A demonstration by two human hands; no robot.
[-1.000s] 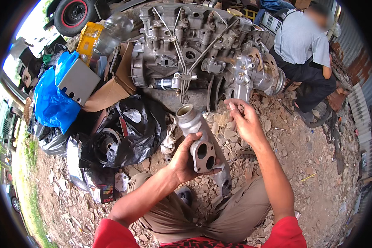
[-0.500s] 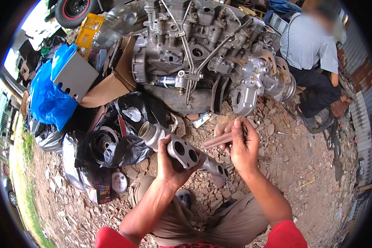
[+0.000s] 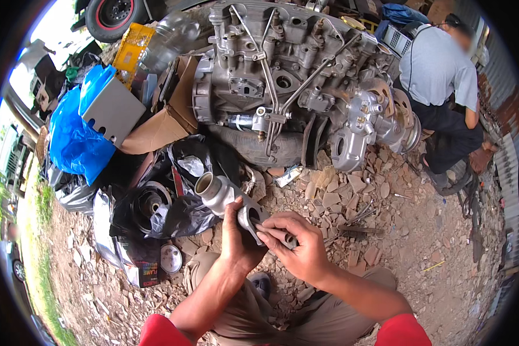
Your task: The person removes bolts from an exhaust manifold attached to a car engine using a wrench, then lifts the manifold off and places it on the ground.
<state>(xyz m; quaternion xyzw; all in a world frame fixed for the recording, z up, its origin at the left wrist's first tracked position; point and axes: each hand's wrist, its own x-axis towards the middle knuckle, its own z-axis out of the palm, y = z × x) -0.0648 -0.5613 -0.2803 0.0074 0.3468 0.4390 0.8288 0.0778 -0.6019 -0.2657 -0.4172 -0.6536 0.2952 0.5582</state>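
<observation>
My left hand (image 3: 236, 245) grips a grey cast-metal manifold pipe (image 3: 218, 193). Its round, open neck points up and away to the left, and the flange with port holes faces my right side. Pinched between the thumb and fingers of my right hand (image 3: 300, 248) is a brown rolled strip (image 3: 281, 234) that looks like sandpaper. The strip is against or very close to the flange; my fingers cover the exact contact. The manifold's far end is mostly hidden behind my right hand.
A large engine block (image 3: 254, 75) with metal lines rests on a tyre (image 3: 254, 144) ahead. Black plastic bags (image 3: 205, 153), a cardboard box (image 3: 155, 135) and a blue bag (image 3: 78, 138) lie left. Another person (image 3: 441, 69) crouches at the far right. Broken stones (image 3: 334, 199) cover the ground.
My right hand has moved left and down, bringing the brown strip to the manifold's flange. The manifold has turned slightly in my left hand. My view has shifted a little.
</observation>
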